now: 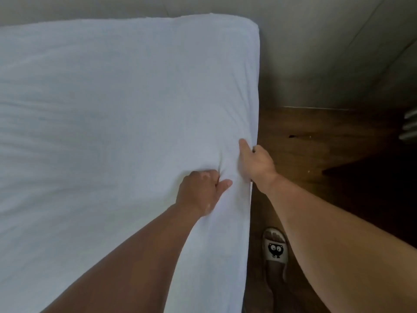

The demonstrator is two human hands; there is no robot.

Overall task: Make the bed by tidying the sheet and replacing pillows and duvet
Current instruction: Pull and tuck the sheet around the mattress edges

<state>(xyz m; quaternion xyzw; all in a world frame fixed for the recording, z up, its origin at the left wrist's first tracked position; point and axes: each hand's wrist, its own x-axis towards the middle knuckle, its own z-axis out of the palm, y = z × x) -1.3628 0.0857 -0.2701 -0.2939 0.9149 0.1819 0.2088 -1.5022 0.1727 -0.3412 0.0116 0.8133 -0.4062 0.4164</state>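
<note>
We stand at the long right side of the bed, both arms reaching forward. The white sheet [117,91] lies stretched over the whole mattress top. Its far corner [251,22] is rounded and sits close to the wall [316,41]. The sheet's right edge runs from that corner straight down towards us, falling over the mattress side.

Our left hand [199,188] rests on top of the sheet, just inside this edge. Its fingers are curled tight into a gathered bunch of cloth, and the thumb [225,184] points out towards the edge. Creases fan out from that fistful across the surface.

Our right hand [256,162] is at the very edge, just beyond the left one and near it but not touching. Its thumb [243,144] lies flat on top of the sheet while the fingers wrap over the side. They are hidden there, so we cannot tell how far they curl under.

To the right of the bed a strip of dark wooden floor [316,154] runs along the edge to the far wall, giving standing room. Our foot in a pale slipper [275,247] with a cartoon face stands on it beside the mattress. Pale bars [410,125] show at the frame's right border; we cannot tell what they are.
</note>
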